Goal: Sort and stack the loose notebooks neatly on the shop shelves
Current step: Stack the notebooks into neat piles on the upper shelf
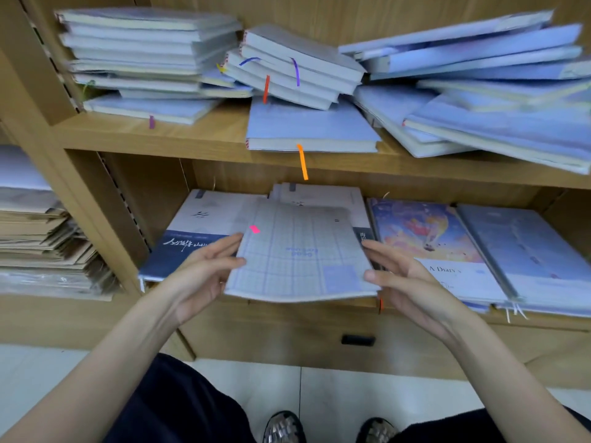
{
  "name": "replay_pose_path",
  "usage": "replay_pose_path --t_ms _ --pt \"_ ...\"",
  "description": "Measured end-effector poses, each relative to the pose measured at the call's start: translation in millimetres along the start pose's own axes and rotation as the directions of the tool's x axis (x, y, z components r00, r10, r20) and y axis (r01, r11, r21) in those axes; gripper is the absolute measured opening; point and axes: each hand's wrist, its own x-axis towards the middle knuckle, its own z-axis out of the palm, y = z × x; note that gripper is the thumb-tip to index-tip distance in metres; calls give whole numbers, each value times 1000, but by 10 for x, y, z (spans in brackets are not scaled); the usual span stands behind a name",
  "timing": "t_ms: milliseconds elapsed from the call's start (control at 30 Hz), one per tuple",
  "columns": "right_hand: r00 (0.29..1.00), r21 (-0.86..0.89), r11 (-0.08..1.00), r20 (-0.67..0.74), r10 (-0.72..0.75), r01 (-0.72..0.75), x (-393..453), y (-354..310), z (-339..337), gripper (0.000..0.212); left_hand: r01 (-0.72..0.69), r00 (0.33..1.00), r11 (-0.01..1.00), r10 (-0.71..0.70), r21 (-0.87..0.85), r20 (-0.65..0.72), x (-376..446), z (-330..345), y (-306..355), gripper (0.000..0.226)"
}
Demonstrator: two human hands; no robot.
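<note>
I am seeing both hands gripping one grid-covered notebook [297, 251] by its sides: the left hand [204, 273] is curling around its left edge with the thumb on top, and the right hand [412, 279] is clamping its right edge, thumb on the cover and fingers running along the side. How the fingers underneath are lying is hidden by the cover. The grid-covered notebook is hanging over the front of the lower shelf [319, 306], its near edge sagging, and a pink tab [254, 229] is sticking out near its far left corner.

Behind the grid-covered notebook, partly covered by it, two white-and-navy notebooks are lying: one [195, 238] to its left and one [323, 195] behind it. To its right I am counting two more covers, an illustrated diary [425, 238] and a pale blue notebook [524, 251]; each is topping a pile whose depth I cannot make out.

Above the grid-covered notebook, the upper shelf [198, 139] is carrying three blurred, untidy piles: a stack on the left [144, 55], a slumped middle pile [297, 68] and a splayed pile on the right [479, 78], cut off by the frame edge. An orange ribbon [302, 161] is dangling from the middle pile's lowest notebook. Far left of the grid-covered notebook, a heap of brown paper [41, 244] is running out of frame.
</note>
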Motion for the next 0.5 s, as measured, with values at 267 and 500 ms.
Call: replay_pose_path --t_ms 267,500 --pt "993 -230 966 7 -119 117 497 -264 649 43 -115 981 991 103 -70 -163 148 -456 490 55" --pt "958 -800 528 264 -115 284 1071 154 1478 47 -5 977 23 214 1000 0 296 -1137 404 64"
